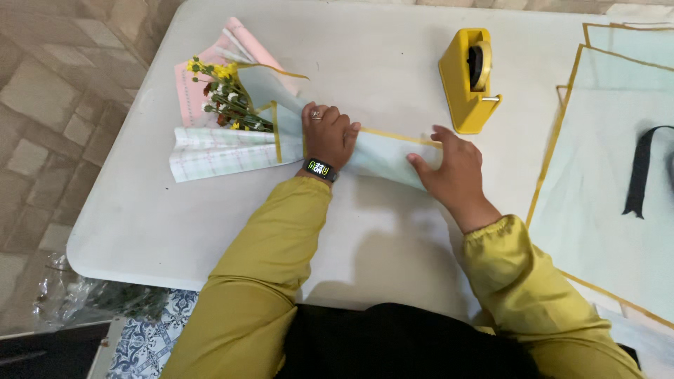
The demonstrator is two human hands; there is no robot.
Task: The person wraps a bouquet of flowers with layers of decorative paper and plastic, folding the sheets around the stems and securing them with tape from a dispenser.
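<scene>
A small bouquet of yellow, white and red flowers [226, 95] lies on the white table [140, 210], wrapped in pale green paper with a gold edge [382, 147] over pink and checked sheets [210, 151]. My left hand [327, 133], with a ring and a wrist band, clasps the wrap around its middle. My right hand [449, 165] presses and pinches the stem end of the wrap against the table. Both sleeves are mustard yellow.
A yellow tape dispenser [469, 78] stands just beyond my right hand. Several pale green sheets with gold borders [604, 175] lie at the right, with a black ribbon [642, 168] on top. Clear plastic [60, 288] lies on the floor at the left.
</scene>
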